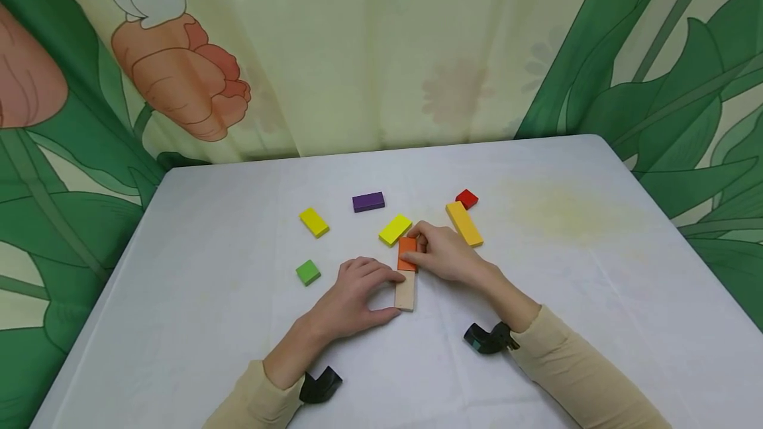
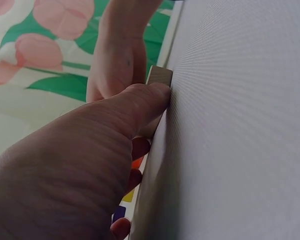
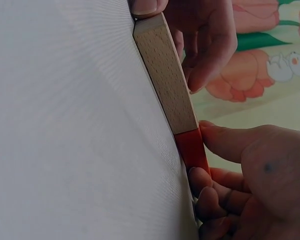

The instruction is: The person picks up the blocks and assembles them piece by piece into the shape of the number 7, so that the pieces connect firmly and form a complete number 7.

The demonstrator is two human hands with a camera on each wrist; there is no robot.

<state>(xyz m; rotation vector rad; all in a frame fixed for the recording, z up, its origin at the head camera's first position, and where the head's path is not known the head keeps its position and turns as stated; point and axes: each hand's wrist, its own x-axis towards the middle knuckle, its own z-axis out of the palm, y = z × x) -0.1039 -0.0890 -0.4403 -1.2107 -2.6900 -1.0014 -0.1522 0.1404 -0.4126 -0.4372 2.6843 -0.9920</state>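
I think the left fingers (image 1: 387, 275) gripping the plain block (image 1: 405, 294) should brace, while right fingers (image 1: 424, 229) beside them gently align their pinched orange block (image 1: 406, 251).

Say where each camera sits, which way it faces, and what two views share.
Head: on the head, facing forward and down at the table; left hand, right hand, sleeves show.
Left wrist: on that wrist, facing the wooden block; left hand near, right hand beyond.
Right wrist: on that wrist, facing the orange block; both hands show.
Wrist views share the wooden block.

patterned curtain (image 1: 369, 51) behind a white table (image 1: 179, 303)
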